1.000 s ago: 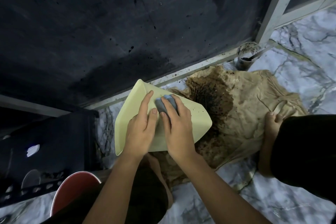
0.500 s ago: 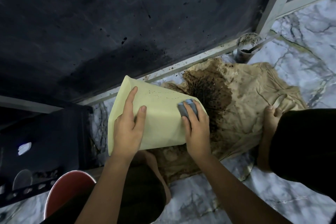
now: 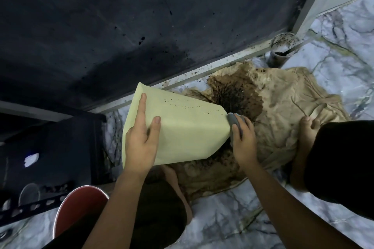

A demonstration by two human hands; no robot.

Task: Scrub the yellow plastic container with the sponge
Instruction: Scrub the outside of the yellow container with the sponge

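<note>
Scrubbing yellow plastic container (image 3: pixel 182 133) base end, right hand (image 3: pixel 243 143) clasping sponge (image 3: pixel 234 122), left hand (image 3: pixel 139 143) flat, steadying; next, reworking speckled wall.

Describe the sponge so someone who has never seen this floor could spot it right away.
Start at the big pale yellow plastic container tilted over the stained beige cloth on the marble floor. Follow it to its narrow right end, where the right hand presses a small grey sponge against it. It is the only grey, soft thing there, half covered by fingers.

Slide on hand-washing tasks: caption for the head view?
Left hand steadies yellow container; right hand rubs sponge on its end.
</note>
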